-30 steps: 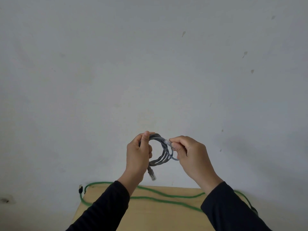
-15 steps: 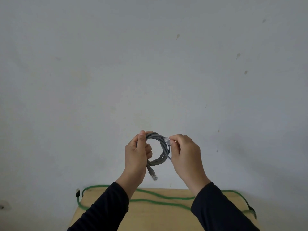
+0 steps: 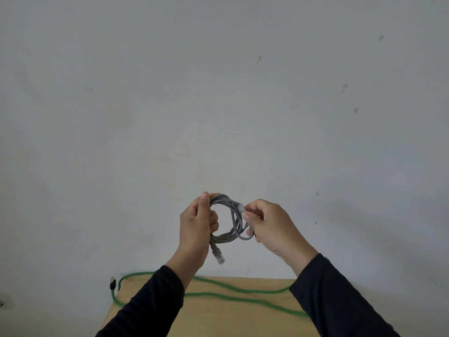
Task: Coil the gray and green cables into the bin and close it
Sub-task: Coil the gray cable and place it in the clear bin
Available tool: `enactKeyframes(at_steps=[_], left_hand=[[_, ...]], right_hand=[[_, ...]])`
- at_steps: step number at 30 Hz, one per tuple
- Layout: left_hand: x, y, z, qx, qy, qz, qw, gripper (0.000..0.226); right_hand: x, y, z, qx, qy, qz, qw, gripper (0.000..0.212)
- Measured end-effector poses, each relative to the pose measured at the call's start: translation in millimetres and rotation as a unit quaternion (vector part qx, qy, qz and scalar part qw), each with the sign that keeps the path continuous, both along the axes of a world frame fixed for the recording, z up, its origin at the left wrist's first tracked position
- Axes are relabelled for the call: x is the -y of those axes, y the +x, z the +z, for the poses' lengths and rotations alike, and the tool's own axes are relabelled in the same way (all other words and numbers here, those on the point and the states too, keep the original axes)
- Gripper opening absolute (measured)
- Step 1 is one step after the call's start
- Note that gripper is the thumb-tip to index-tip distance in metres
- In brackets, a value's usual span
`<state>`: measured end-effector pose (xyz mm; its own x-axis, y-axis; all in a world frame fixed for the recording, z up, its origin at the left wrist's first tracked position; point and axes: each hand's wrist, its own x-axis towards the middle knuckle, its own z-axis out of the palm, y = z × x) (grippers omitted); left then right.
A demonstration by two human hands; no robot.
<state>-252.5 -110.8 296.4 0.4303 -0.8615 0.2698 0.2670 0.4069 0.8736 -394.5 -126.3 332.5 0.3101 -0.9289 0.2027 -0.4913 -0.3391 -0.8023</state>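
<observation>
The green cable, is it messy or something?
A bit. The green cable sprawls uncoiled across the table, and its plug end hangs off the left edge. The gray cable is neatly looped between the left hand and right hand. No bin shows.

A light wooden table (image 3: 218, 319) carries the green cable (image 3: 233, 298); one end overhangs its left edge.

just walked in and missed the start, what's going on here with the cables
A person is coiling a gray cable held up in front of a wall. The left hand grips the loops, and the right hand pinches the end near one clear plug. The other plug dangles below the left hand. A green cable lies uncoiled across the wooden table. No bin is in view.
</observation>
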Motion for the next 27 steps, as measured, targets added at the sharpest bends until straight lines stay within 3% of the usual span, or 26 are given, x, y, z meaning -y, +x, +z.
enactKeyframes(at_steps=[9, 19, 27], left_hand=[[-1, -1, 0, 0.009, 0.002, -0.013, 1.0, 0.035], [-11, -21, 1, -0.018, -0.018, -0.009, 1.0, 0.034], [-17, -27, 6, -0.017, -0.025, -0.018, 0.999, 0.034]], right_hand=[[0, -6, 6, 0.057, 0.059, 0.02, 0.996, 0.004], [-9, 9, -9, 0.109, -0.105, -0.124, 0.981, 0.01], [-7, 4, -9, 0.15, -0.136, -0.148, 0.968, 0.01]])
